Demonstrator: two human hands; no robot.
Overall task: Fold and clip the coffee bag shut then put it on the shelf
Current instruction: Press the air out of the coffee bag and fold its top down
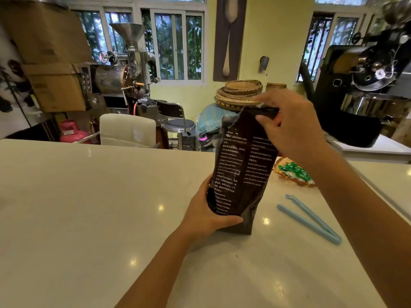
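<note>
Coffee bag: the dark coffee bag (241, 167) stood upright on the white counter (89, 207), in both my hands, top still unfolded.
Left grip: my left hand (208, 215) was wrapped around the bag's lower corner, fingers closed on it, steadying the base.
Right grip: my right hand (291, 127) had the top edge pinched between thumb and fingers, clamped on the mouth.
Step in hand: I judged this to be the start of the fold; I would press the air out first, flatten the mouth, then roll it down in even turns with the base held firm.
Bag material: glossy, crinkled film with small white print; the torn top edge looked ragged, so I judged the crease needed to sit below it.
Clip: a long pale blue clip (311, 218) lay spread open in a V, just right of my lower grip, untouched.
Beyond the upper grip: a crumpled green and orange wrapper (294, 173) lay under my right wrist.
Shelf: I could not see one.
</note>
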